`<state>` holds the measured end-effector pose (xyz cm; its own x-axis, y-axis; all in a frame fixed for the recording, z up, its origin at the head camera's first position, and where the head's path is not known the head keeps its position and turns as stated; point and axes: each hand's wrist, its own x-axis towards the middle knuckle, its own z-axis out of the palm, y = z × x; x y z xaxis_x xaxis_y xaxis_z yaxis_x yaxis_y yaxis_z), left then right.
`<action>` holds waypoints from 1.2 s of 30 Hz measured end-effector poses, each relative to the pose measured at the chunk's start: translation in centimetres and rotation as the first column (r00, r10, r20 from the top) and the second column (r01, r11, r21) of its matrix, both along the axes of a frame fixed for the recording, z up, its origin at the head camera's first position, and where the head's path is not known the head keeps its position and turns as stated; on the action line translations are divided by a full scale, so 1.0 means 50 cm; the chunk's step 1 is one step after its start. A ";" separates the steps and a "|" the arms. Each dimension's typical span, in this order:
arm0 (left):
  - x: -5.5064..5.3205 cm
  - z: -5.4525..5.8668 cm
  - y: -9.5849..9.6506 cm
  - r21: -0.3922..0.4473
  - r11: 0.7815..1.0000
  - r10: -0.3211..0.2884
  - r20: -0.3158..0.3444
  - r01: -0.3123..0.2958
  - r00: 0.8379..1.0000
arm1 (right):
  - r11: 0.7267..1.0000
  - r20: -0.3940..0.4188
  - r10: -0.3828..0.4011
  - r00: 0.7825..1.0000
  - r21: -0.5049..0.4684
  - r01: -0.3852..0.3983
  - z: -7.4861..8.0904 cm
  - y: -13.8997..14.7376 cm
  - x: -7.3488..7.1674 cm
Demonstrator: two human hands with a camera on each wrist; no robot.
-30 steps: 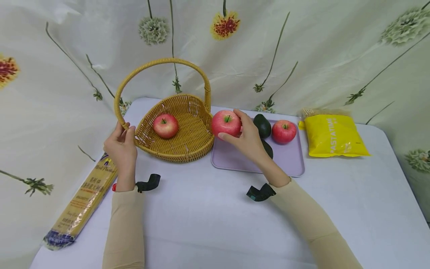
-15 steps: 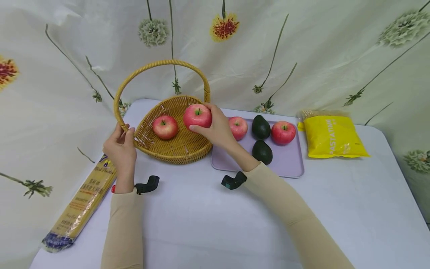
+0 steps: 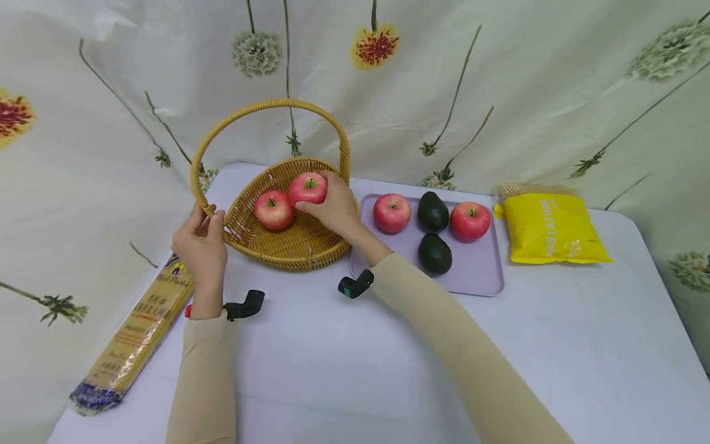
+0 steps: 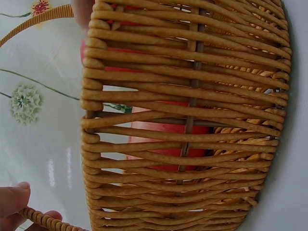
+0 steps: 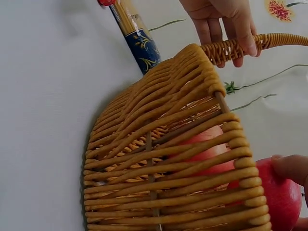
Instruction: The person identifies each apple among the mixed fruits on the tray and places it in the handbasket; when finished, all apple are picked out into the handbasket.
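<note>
One apple (image 3: 308, 187) farther left, beside another apple (image 3: 274, 211) in one basket (image 3: 299, 263)

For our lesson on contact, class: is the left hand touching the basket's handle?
Touching. The right wrist view shows the left hand gripping the handle, with fingers in contact on both sides of it.

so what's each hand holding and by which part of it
Left hand: the basket handle, low at its left end. Right hand: a red apple, by its sides.
</note>
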<state>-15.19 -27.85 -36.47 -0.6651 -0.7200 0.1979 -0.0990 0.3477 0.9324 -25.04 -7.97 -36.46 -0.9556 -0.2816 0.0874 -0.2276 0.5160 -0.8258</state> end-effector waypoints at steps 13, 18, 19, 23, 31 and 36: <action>0.000 -0.003 0.002 -0.004 1.000 -0.011 -0.041 0.011 0.999 | 0.993 -0.031 -0.091 0.995 0.073 0.093 -0.037 -0.036 -0.037; 0.001 -0.005 0.001 -0.008 1.000 -0.013 -0.060 0.012 0.998 | 0.989 -0.003 -0.108 0.994 0.101 0.107 -0.039 -0.043 -0.044; 0.001 -0.005 0.001 -0.013 1.000 -0.013 -0.062 0.012 0.998 | 0.988 0.003 -0.111 0.994 0.107 0.110 -0.039 -0.045 -0.044; 0.003 -0.006 0.000 -0.022 1.000 -0.003 -0.067 0.002 0.998 | 0.986 0.016 -0.122 0.992 0.119 0.119 -0.041 -0.051 -0.048; 0.002 -0.007 0.000 -0.025 1.000 -0.004 -0.055 0.003 0.998 | 0.984 0.015 -0.126 0.992 0.131 0.123 -0.047 -0.057 -0.057; 0.001 -0.008 -0.002 -0.015 1.000 -0.013 -0.059 0.012 0.998 | 0.981 0.013 -0.112 0.994 0.162 0.109 -0.048 -0.059 -0.061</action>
<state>-15.15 -27.95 -36.85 -0.6607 -0.7087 0.2473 -0.0399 0.3622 0.9312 -28.08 -10.94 -38.87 -0.9828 -0.1827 0.0284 -0.1445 0.6631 -0.7344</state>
